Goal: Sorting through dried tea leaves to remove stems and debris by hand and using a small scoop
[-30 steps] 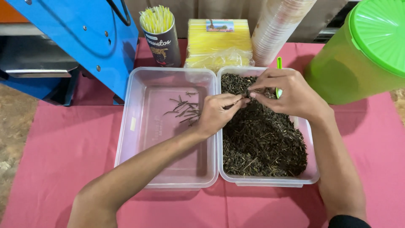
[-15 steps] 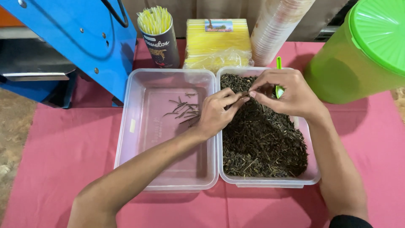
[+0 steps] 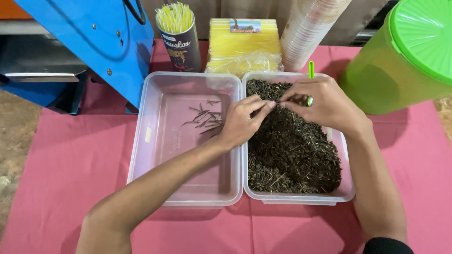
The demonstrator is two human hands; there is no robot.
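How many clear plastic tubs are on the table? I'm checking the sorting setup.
2. The left tub holds a few dark stems; the right tub, touching it, is full of dried leaves, with both hands over it.

Drink stall, stacked plastic cups (image 3: 308, 28), yellow straws (image 3: 175, 18) in a can, blue sealing machine (image 3: 89, 37), pink tablecloth (image 3: 66, 155)
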